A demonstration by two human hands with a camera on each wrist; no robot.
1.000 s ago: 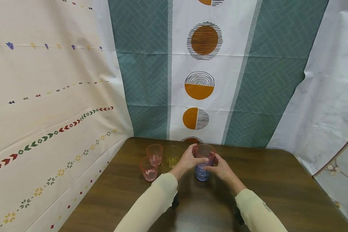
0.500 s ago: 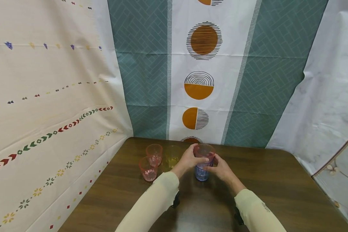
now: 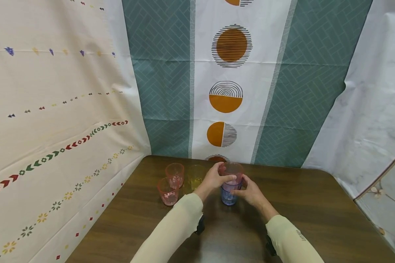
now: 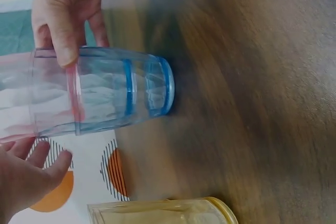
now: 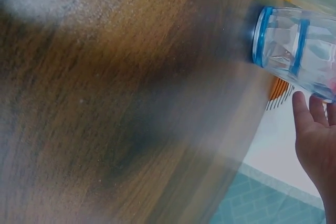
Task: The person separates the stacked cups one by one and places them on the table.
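Observation:
A clear pink cup (image 3: 233, 170) stands upright, its lower part inside a clear blue cup (image 3: 228, 198) on the table. My left hand (image 3: 213, 180) grips the pink cup from the left, thumb across its near side. From the right, my right hand (image 3: 251, 190) holds the blue cup around its upper part, its thumb near the rim in the left wrist view. A second blue ring (image 4: 129, 87) shows through the blue cup's wall; whether another cup is nested there I cannot tell. Parts of both hands are hidden behind the cups.
To the left stand two more pink cups (image 3: 168, 193), close together, and a yellow cup (image 3: 196, 179) near my left hand. The brown wooden table (image 3: 299, 204) ends at a patterned cloth backdrop (image 3: 164, 109). Another cloth (image 3: 69, 164) hangs along the left side.
The pink cup and my left hand have risen very slightly in the blue cup. My right hand and the other cups have stayed in place.

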